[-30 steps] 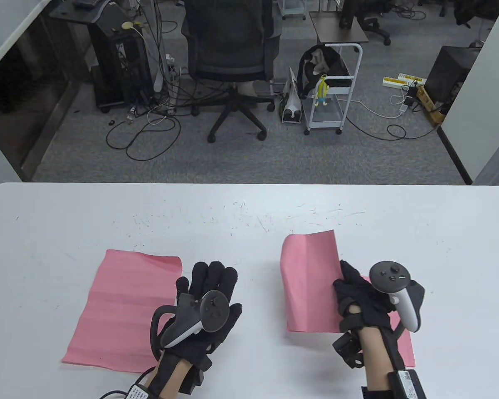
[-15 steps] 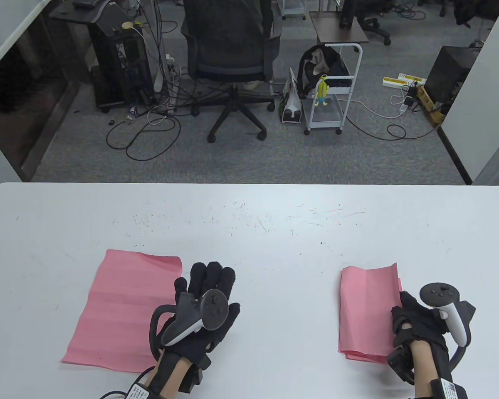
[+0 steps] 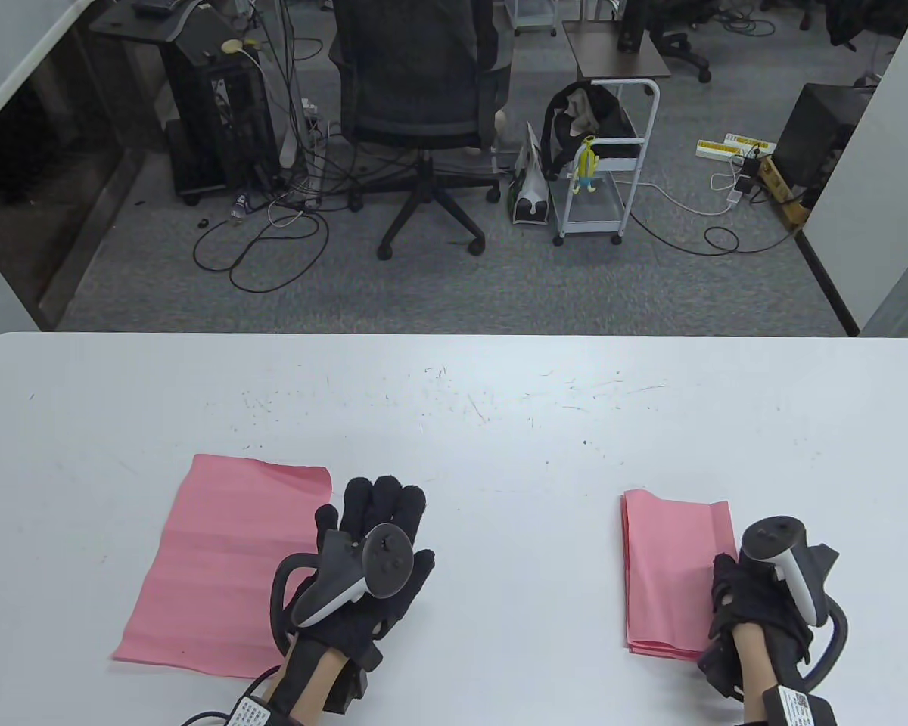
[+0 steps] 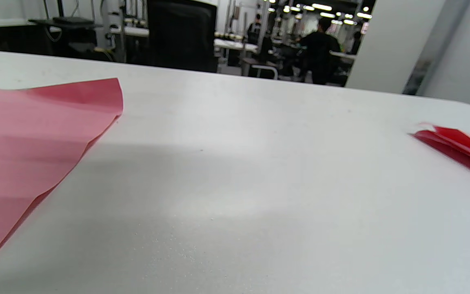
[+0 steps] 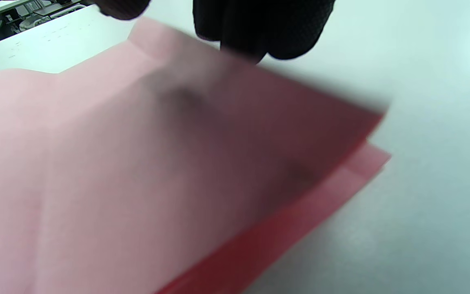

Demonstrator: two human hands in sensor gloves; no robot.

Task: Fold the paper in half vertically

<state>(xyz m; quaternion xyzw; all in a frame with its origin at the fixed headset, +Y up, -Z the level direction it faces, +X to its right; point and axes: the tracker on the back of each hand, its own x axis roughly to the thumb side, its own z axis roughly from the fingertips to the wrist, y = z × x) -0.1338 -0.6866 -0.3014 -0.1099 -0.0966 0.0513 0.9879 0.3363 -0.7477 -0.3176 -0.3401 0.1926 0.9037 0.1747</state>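
An unfolded pink sheet (image 3: 227,560) lies flat at the front left of the white table (image 3: 454,408); it also shows in the left wrist view (image 4: 35,134). My left hand (image 3: 371,544) rests flat on the table just right of that sheet, fingers spread, holding nothing. A folded pink paper (image 3: 670,575) lies at the front right, with more pink layers showing under its near edge. My right hand (image 3: 734,597) holds its right edge; in the blurred right wrist view the fingertips (image 5: 259,28) sit on the paper (image 5: 137,163). The folded paper shows far right in the left wrist view (image 4: 459,147).
The table's far edge (image 3: 454,334) gives onto an office floor with a chair (image 3: 424,98) and a small cart (image 3: 605,166). Bare table surface lies between the two papers and behind them.
My right hand has carried the folded paper from the table's middle right down to the front right and lowered it flat there. My left hand and the unfolded sheet have not moved.
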